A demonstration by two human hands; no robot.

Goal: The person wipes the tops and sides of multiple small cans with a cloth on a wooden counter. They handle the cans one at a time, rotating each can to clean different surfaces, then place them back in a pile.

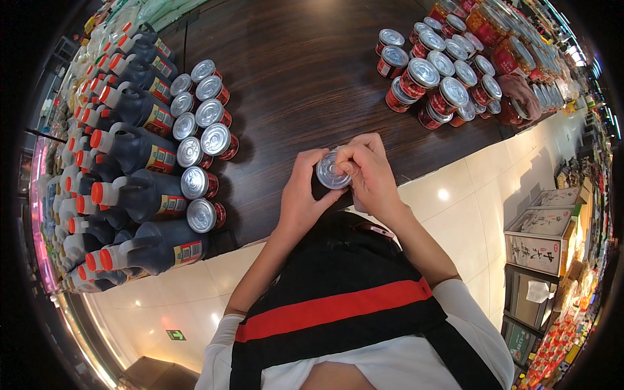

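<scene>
In front of my apron, at the near edge of the dark wooden table (pixel 292 78), my left hand (pixel 304 190) grips a can with a clear lid (pixel 327 176) from its left side. My right hand (pixel 368 175) bends its fingers over the lid's right part, and a pale piece of cloth or tissue (pixel 360 202) shows beneath that hand. The can's side is mostly hidden. On the left, red-labelled cans (pixel 216 140) with silvery tops stand in two rows. More such cans (pixel 423 73) are stacked at the right.
Dark bottles with red caps (pixel 146 151) crowd the table's left end. Larger jars (pixel 514 56) and a pinkish cloth (pixel 520 95) are at the right end. Printed cartons (pixel 538 239) stand beyond the tiled floor (pixel 463 209).
</scene>
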